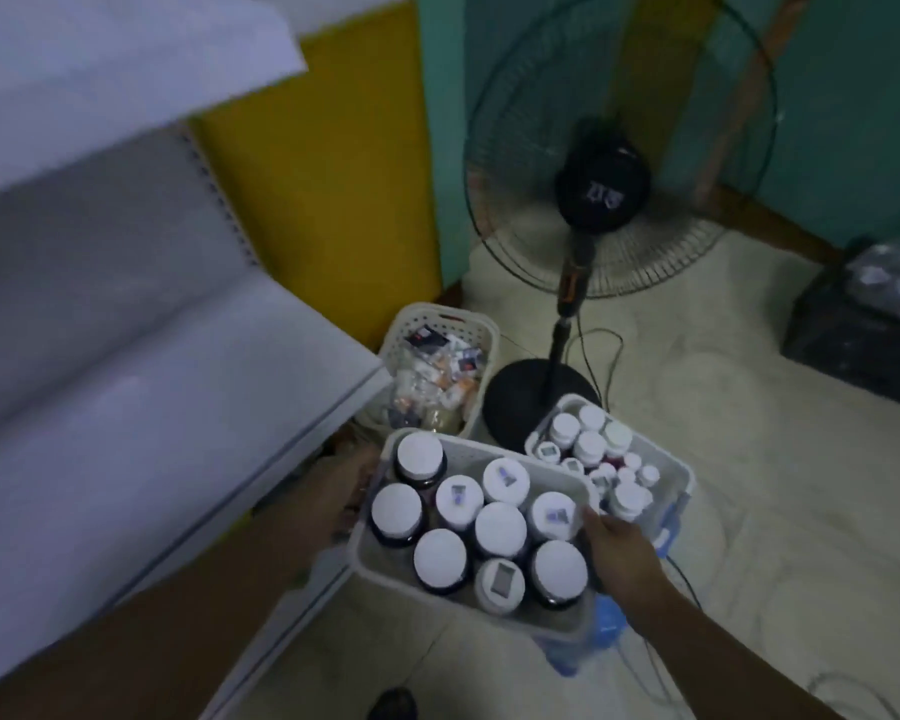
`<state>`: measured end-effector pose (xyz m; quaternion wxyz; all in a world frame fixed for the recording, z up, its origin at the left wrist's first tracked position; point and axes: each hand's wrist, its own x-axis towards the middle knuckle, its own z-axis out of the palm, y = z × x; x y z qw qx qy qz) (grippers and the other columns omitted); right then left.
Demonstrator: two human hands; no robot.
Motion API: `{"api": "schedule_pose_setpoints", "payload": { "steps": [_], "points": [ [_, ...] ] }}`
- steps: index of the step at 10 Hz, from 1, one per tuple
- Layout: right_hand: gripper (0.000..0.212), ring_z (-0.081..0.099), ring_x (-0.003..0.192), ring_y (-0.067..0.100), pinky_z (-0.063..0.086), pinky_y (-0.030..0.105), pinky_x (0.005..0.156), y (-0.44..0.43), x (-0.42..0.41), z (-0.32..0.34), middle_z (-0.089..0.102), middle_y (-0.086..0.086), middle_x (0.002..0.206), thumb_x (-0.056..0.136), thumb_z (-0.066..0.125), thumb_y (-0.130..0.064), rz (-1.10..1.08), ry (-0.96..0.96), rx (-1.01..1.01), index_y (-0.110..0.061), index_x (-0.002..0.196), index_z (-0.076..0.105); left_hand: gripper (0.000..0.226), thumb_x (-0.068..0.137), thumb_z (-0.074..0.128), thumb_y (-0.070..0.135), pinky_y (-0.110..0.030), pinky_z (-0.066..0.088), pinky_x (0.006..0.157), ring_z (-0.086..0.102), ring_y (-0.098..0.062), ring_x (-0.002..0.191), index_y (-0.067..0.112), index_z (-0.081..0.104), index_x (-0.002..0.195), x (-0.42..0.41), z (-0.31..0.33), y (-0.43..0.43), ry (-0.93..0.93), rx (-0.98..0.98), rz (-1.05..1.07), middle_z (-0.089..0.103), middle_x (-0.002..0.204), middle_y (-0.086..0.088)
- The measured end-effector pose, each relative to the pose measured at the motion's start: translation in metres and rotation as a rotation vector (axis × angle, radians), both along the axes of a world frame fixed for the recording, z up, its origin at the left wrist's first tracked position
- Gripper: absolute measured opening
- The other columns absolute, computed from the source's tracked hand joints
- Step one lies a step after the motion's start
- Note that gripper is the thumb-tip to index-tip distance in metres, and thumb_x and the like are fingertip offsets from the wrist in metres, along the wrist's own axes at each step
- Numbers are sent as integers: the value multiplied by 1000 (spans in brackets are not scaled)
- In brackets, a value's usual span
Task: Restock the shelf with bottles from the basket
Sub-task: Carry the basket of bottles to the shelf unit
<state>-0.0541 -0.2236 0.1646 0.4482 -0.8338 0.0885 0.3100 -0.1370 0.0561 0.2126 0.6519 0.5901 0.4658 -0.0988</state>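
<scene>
A white plastic basket [458,613] sits low in the middle, packed with several dark bottles with white caps [500,527]. My left hand [341,493] grips its left rim and my right hand [617,550] grips its right rim, so the basket is held between them above the floor. The white shelf [126,407] runs along the left, its boards bare where visible.
A second white basket [668,475] with smaller white-capped bottles stands to the right on the floor. A third basket [437,356] of small packets stands behind. A black pedestal fan [601,184] with its round base and cables stands beyond. A dark box [863,335] sits far right.
</scene>
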Motion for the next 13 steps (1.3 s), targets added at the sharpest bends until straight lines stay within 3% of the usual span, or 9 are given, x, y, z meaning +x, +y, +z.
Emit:
{"api": "schedule_pose_setpoints", "payload": {
  "steps": [2,3,4,6,7,8,9,10,13],
  "points": [
    [37,62,98,37,40,23,59,97,2,61,67,22,100,94,44,-38,304,-133,18,-22,62,50,35,94,47,35,-28,43,59,58,-25,69,11,67,77,-96,75,59,-90,6,399,65,76,-10],
    [25,62,101,34,44,25,67,154,-12,72,66,22,106,96,42,-31,578,-265,-93,-16,86,60,35,92,48,40,-27,42,57,56,-23,68,14,66,78,-140,91,82,-86,42,486,64,76,-8],
    [15,69,73,26,52,27,62,215,-33,73,71,18,81,83,64,-8,783,-371,-90,1,95,63,37,93,45,42,-27,41,56,55,-23,67,14,63,78,-184,90,120,-39,103,568,62,77,-8],
    [39,52,63,16,36,20,56,311,-68,71,60,6,73,95,41,-34,784,-271,-35,-20,59,47,34,94,41,37,-27,40,56,50,-21,62,15,57,73,-243,83,164,-4,91,706,56,72,-7],
    [29,59,107,27,42,30,83,360,-70,65,62,20,118,99,33,-21,961,-471,-138,-11,102,60,21,91,48,19,-29,45,57,53,-23,65,11,58,75,-256,72,183,14,107,725,58,75,-9],
    [29,69,92,25,49,28,77,407,-77,69,68,27,103,84,56,8,1028,-583,97,9,112,59,17,90,50,12,-30,47,53,53,-22,63,10,57,74,-264,59,204,50,150,752,57,74,-10],
    [21,70,87,32,49,20,54,429,-91,74,69,27,95,76,63,12,735,-319,395,13,98,66,15,92,48,10,-20,42,37,52,-19,52,10,59,81,-275,53,218,53,206,790,56,69,-9],
    [30,58,100,20,42,4,63,445,-94,54,62,15,122,95,49,-13,627,-52,243,0,120,60,17,94,47,9,-15,38,32,48,-8,28,11,59,82,-292,50,231,9,190,776,56,47,-2],
    [28,59,88,17,48,28,82,464,-105,46,64,5,107,91,58,-17,466,14,379,-8,117,65,21,90,56,5,-20,48,36,63,-9,38,17,63,74,-301,42,252,10,231,844,69,59,1]
  ]
}}
